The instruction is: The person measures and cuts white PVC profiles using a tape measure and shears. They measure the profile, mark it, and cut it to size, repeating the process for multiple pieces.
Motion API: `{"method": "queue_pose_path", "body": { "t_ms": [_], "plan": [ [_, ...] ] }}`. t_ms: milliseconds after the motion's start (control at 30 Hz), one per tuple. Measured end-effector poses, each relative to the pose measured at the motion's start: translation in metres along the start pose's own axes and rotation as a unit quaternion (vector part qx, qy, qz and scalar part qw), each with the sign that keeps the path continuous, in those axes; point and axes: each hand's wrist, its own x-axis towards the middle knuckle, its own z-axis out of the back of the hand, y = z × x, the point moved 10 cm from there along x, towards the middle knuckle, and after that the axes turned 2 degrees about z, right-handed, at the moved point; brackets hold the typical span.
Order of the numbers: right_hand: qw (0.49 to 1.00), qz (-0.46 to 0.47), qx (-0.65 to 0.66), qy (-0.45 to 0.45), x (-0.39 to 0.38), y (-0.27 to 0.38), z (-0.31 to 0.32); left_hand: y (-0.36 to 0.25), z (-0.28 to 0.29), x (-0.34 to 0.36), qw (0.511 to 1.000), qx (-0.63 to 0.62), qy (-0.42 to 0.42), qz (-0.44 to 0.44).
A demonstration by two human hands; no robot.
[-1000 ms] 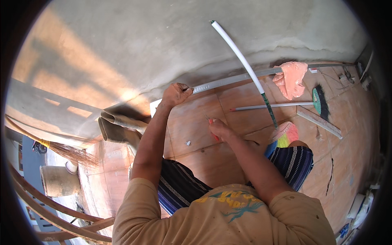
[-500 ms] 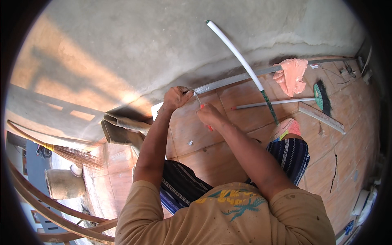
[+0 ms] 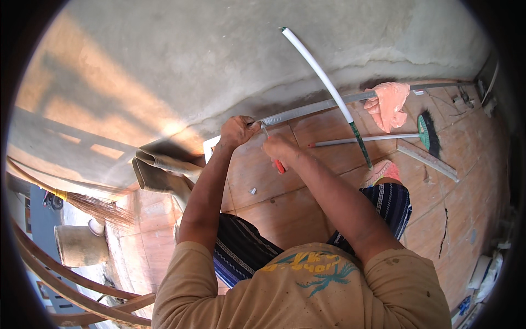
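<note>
My left hand (image 3: 236, 131) is closed around the near end of a long grey bar (image 3: 298, 113), which slants away to the right along the foot of the wall. Just beside it, my right hand (image 3: 278, 148) grips a screwdriver (image 3: 280, 166) with a red handle. The tool's thin metal shaft points up at the bar's end by my left fingers. What its tip touches is too small to make out. A pink cloth (image 3: 390, 104) hangs over the bar farther along.
A white tube (image 3: 318, 70) on a green pole leans at the wall. On the tiled floor (image 3: 274, 214) lie a green-headed brush (image 3: 424, 131), a pale strip (image 3: 427, 159) and a small white piece (image 3: 253, 191). Rubber boots (image 3: 164, 172), a twig broom (image 3: 93, 205) and a bucket (image 3: 82, 245) stand left.
My right hand has turned a little, and the red handle now shows below the fist instead of at both sides. My left hand stays on the bar's end.
</note>
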Motion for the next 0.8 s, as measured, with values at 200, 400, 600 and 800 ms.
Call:
{"method": "queue_pose_path", "body": {
  "t_ms": [200, 400, 600, 800],
  "plan": [
    [0.991, -0.119, 0.067, 0.01, -0.048, 0.034, -0.007, 0.015, 0.002, -0.006, 1.0, 0.015, 0.0, 0.007],
    [0.986, -0.138, 0.088, -0.011, -0.059, 0.033, -0.001, 0.011, 0.0, -0.003, 1.0, 0.0, 0.001, 0.0],
    [0.984, -0.146, 0.097, -0.012, -0.056, 0.028, -0.005, 0.011, 0.002, -0.005, 1.0, -0.019, 0.001, -0.009],
    [0.988, -0.103, 0.113, -0.021, -0.053, 0.025, -0.011, 0.014, -0.004, -0.004, 1.0, -0.002, 0.026, -0.006]
  ]
}}
